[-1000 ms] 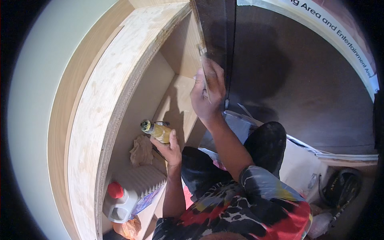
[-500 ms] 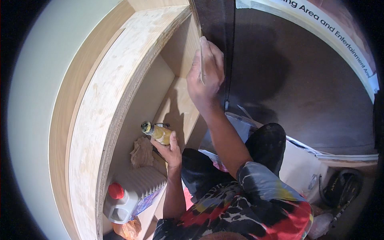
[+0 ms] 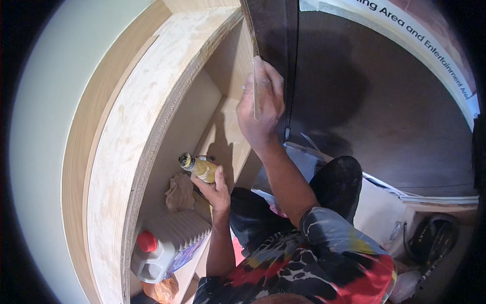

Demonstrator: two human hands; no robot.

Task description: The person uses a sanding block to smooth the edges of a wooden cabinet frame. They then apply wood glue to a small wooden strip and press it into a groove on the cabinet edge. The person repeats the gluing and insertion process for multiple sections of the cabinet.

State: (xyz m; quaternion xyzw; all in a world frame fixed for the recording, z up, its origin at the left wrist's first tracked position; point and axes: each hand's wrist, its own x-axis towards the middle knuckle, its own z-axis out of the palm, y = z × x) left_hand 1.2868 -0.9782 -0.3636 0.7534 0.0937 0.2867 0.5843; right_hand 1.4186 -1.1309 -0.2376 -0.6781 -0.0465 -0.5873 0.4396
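Observation:
My left hand (image 3: pixel 216 191) is closed around a small glass bottle (image 3: pixel 204 171) with yellowish contents and a dark, crusted mouth. The bottle is tilted, its mouth toward the upper left, inside the wooden cabinet opening. My right hand (image 3: pixel 262 109) is raised at the front edge of the cabinet's wooden side panel (image 3: pixel 247 30). Its fingers pinch a thin, pale strip-like stick (image 3: pixel 256 96), whose upper end lies at or very near that edge. Motion blurs the strip, so I cannot tell its exact kind.
A grey plastic jug (image 3: pixel 169 248) with a red cap stands in the cabinet near a crumpled tan cloth (image 3: pixel 178 193). An orange plastic bag (image 3: pixel 161 290) lies below it. A dark brown panel (image 3: pixel 385 101) rises on the right. A black corded item (image 3: pixel 433 238) sits at the lower right.
My right hand and the strip have shifted slightly down along the panel edge, toward me. The left hand and bottle stay nearly where they were.

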